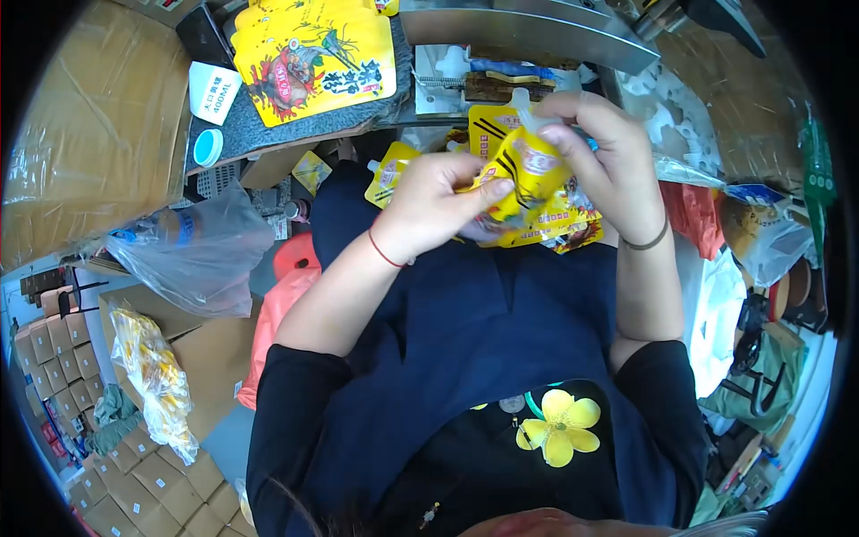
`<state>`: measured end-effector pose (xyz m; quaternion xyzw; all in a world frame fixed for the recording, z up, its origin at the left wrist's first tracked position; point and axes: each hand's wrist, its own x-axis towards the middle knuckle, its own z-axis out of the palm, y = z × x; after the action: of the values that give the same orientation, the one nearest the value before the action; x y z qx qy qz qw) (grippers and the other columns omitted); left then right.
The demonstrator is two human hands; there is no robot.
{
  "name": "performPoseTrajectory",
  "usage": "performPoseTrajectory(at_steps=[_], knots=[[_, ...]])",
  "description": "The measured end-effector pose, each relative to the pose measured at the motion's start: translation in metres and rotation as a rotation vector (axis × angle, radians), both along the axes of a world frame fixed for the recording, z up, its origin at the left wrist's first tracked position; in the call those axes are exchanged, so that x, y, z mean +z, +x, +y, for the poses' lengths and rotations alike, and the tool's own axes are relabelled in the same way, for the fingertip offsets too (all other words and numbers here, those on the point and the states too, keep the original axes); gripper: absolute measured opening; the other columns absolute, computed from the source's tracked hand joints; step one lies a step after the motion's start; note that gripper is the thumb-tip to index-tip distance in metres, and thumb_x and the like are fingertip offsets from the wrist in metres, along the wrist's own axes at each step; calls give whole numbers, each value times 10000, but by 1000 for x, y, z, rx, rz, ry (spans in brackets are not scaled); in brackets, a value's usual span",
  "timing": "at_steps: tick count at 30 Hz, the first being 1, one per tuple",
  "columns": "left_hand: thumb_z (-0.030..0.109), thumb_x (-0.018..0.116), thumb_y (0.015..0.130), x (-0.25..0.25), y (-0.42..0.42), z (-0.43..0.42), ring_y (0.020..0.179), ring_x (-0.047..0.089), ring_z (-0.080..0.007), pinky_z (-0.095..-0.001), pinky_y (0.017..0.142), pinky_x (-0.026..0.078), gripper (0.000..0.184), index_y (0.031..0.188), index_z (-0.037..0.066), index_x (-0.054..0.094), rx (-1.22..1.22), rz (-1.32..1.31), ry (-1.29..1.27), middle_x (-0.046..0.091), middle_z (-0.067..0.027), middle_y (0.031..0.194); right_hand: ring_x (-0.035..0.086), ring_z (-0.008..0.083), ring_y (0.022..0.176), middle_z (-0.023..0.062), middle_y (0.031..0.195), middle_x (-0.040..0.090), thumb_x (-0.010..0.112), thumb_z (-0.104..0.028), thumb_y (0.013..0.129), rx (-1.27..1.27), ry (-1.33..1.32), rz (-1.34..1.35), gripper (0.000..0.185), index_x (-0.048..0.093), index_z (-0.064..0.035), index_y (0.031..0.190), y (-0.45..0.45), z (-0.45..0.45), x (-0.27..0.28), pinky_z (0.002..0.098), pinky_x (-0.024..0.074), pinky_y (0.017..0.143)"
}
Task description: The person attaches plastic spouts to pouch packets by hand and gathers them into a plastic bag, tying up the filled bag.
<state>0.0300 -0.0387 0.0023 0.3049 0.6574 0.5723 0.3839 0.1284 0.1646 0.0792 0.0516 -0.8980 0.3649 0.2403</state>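
Observation:
A yellow printed pouch [530,170] with a clear spout is held up between both hands above my lap. My left hand [434,201] pinches its lower left side between thumb and fingers. Around the upper right part, near the spout, the fingers of my right hand [601,148] are closed. More yellow pouches [573,208] lie under and behind the held one, partly hidden by it. A stack of flat yellow pouches [318,67] rests on the grey work surface [259,140] at the upper left.
Beside the stack are a white label [213,92] and a turquoise cap [208,148]. A metal machine [528,34] stands at the top. Cardboard boxes [80,125] and a clear plastic bag [201,246] are at the left; red and white bags [716,313] hang at the right.

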Motion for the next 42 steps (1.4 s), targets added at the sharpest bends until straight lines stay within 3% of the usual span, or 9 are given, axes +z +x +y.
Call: performPoseTrajectory(at_steps=[5, 10, 17, 21, 24, 26, 30, 36, 42], knots=[[211, 667, 991, 5, 24, 17, 1033, 671, -142, -318, 926, 539, 324, 1216, -21, 639, -209, -497, 146, 710, -90, 1146, 646, 382, 971, 193, 1062, 664, 595, -83, 966, 153, 36, -261, 159, 654, -17, 1097, 16, 32, 8, 413, 519, 860], [-4, 652, 915, -8, 2, 32, 1039, 697, -196, -350, 943, 554, 327, 1236, -57, 618, -106, -641, 187, 702, -146, 1181, 601, 431, 1052, 216, 1174, 600, 593, -183, 971, -463, 623, -288, 282, 623, -96, 1237, 43, 112, -8, 467, 504, 886], [27, 678, 922, -6, -42, 45, 1011, 708, -205, -338, 881, 574, 300, 1210, -49, 641, -56, -774, 216, 717, -153, 1134, 583, 355, 982, 170, 979, 573, 614, -216, 962, -174, 274, -578, 254, 609, -46, 1150, 51, 153, -35, 379, 462, 869], [227, 699, 962, -3, -64, 13, 891, 661, -205, -365, 772, 546, 339, 1092, 17, 467, 435, 229, 182, 629, -106, 1003, 561, 274, 915, 140, 926, 563, 595, -230, 983, -79, 262, -576, 265, 586, -14, 1136, 61, 153, -29, 341, 442, 838], [237, 744, 881, 13, -109, -24, 1293, 509, -381, -472, 1039, 425, 635, 1396, 23, 439, 655, 1554, -248, 508, -280, 1354, 527, 203, 909, 105, 964, 562, 584, -228, 996, -123, -86, -553, 259, 562, -23, 1152, 70, 139, -29, 314, 427, 844], [215, 742, 853, -4, -107, -44, 1368, 423, -419, -517, 1096, 361, 716, 1475, 64, 423, 221, 1504, -408, 442, -257, 1462, 520, 182, 952, 89, 1043, 578, 607, -185, 983, -155, -148, -538, 253, 543, -40, 1181, 71, 148, -33, 301, 425, 876], [168, 676, 923, -3, -85, -67, 1163, 601, -415, -455, 974, 484, 443, 1330, 23, 576, 244, 1142, -259, 659, -196, 1179, 553, 189, 957, 93, 1089, 610, 646, -147, 959, -376, 13, -201, 282, 553, -45, 1204, 66, 147, -51, 308, 450, 873], [207, 796, 864, 8, -42, -45, 641, 581, -62, -264, 602, 468, 252, 894, -28, 710, 318, 250, -40, 650, -69, 688, 615, 234, 818, 122, 1029, 652, 722, -127, 905, -575, 259, -4, 340, 580, -44, 1203, 54, 130, -52, 330, 504, 764], [296, 802, 861, 14, -8, -8, 598, 600, -147, -288, 599, 475, 317, 1005, 18, 753, 73, 409, -66, 692, -112, 727, 629, 200, 833, 109, 972, 669, 711, -86, 901, -127, -25, -178, 218, 661, -34, 1106, 47, 63, -6, 295, 501, 737]])
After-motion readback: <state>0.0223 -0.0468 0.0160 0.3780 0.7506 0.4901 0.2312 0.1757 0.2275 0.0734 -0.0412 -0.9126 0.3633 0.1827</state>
